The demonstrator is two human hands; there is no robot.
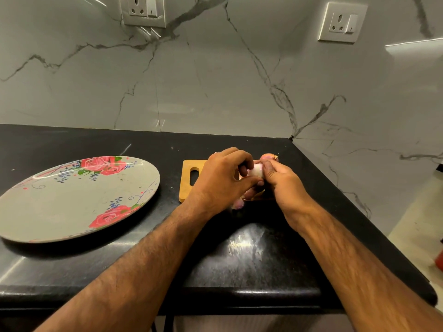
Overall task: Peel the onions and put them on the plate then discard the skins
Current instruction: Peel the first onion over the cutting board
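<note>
A pale, partly peeled onion [256,170] is held above the wooden cutting board [189,188]. My left hand [221,178] grips it from the left with curled fingers. My right hand [280,180] pinches it from the right. An unpeeled pinkish onion [269,157] lies just behind my hands on the board. A purple piece of onion or skin [238,204] shows under my left wrist. The grey plate [48,212] with red roses sits to the left with nothing on it.
The black counter [239,259] ends at a front edge near me and a right edge beside the floor. A marble wall with two sockets [143,11] stands behind. Something red [440,259] sits on the floor at far right.
</note>
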